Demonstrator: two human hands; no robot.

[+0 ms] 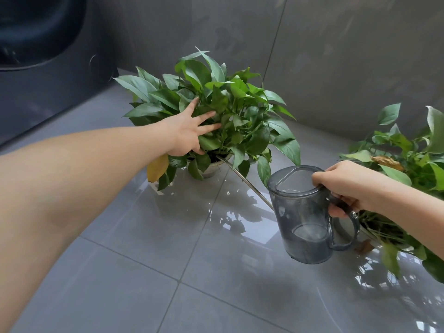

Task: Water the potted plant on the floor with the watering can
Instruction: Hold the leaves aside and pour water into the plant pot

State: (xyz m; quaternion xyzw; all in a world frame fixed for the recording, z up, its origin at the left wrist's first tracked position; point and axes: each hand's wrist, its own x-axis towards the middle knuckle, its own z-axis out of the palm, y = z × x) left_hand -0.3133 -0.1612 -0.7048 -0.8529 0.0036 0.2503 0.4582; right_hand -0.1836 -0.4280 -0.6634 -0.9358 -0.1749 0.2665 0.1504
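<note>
A leafy green potted plant (pixel 237 109) stands on the grey tiled floor in a pale pot (pixel 211 168) near the wall corner. My left hand (pixel 185 131) is spread open against its leaves, pushing them back on the near left side. My right hand (pixel 348 186) grips the handle of a translucent grey watering can (pixel 305 219) with a little water in the bottom. The can's long thin metal spout (pixel 242 179) reaches up to the pot's rim under the leaves. One yellow leaf (pixel 157 168) hangs below my left wrist.
A second potted plant (pixel 408 164) with trailing leaves sits at the right, behind my right forearm. A dark appliance with a round door (pixel 40 44) stands at the far left. Grey tiled walls (pixel 336 56) close off the back. The glossy floor (pixel 192 272) spreads out in front.
</note>
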